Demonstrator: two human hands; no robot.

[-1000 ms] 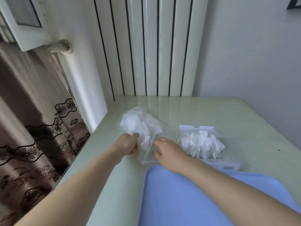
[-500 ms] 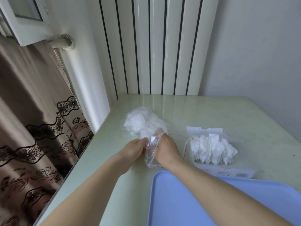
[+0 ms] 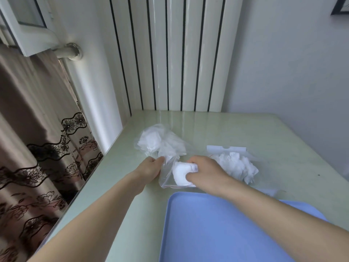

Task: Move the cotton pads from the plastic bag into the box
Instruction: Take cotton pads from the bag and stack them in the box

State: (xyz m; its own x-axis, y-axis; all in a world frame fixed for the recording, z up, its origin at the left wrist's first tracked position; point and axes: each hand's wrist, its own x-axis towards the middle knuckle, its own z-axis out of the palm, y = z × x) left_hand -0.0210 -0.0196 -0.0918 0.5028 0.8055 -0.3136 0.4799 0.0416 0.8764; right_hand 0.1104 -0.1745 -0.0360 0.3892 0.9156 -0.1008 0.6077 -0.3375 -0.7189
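Note:
A clear plastic bag [image 3: 160,144] with white cotton pads inside lies on the pale green table. My left hand [image 3: 150,168] pinches the bag's open edge. My right hand [image 3: 204,172] grips a small stack of white cotton pads [image 3: 181,172] at the bag's mouth, over the red zip strip. To the right stands the clear box [image 3: 226,148] with a white hang tab, holding several crumpled white pads [image 3: 236,164].
A light blue tray [image 3: 217,227] lies at the table's near edge, under my right forearm. A white radiator [image 3: 170,53] stands behind the table, a curtain [image 3: 28,148] hangs at the left, and a grey wall closes the right side.
My right hand went into the bag's mouth and has come out toward me holding a stack of cotton pads. My left hand kept hold of the bag's edge.

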